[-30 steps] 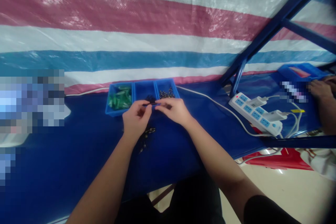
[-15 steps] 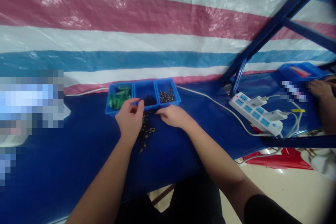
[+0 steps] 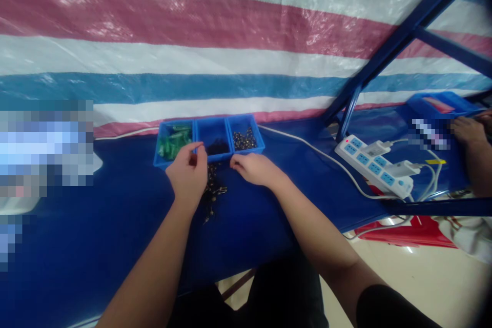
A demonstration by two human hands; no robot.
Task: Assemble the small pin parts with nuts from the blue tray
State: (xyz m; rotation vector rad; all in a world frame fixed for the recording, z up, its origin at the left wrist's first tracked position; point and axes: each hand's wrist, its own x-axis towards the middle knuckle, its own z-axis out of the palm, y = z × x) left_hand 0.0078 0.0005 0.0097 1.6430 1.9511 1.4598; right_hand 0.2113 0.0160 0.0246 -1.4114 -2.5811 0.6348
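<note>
A blue three-part tray stands at the back of the blue table. Its left bin holds green parts, the middle bin dark parts, and the right bin small metal beads. My left hand is at the front edge of the green bin with thumb and fingers pinched; what they pinch is hidden. My right hand rests knuckles-up on the table just before the tray, fingers curled under. Between my hands lies a small heap of metal pieces.
A white power strip with plugs and cables lies to the right, one cable running behind the tray. A blue frame strut slants above it. Another person's hand works near a blue bin at far right. The table edge runs in front of me.
My hands, joined over the middle bin on a small dark piece, came apart. The left went to the green bin; the right dropped to the table.
</note>
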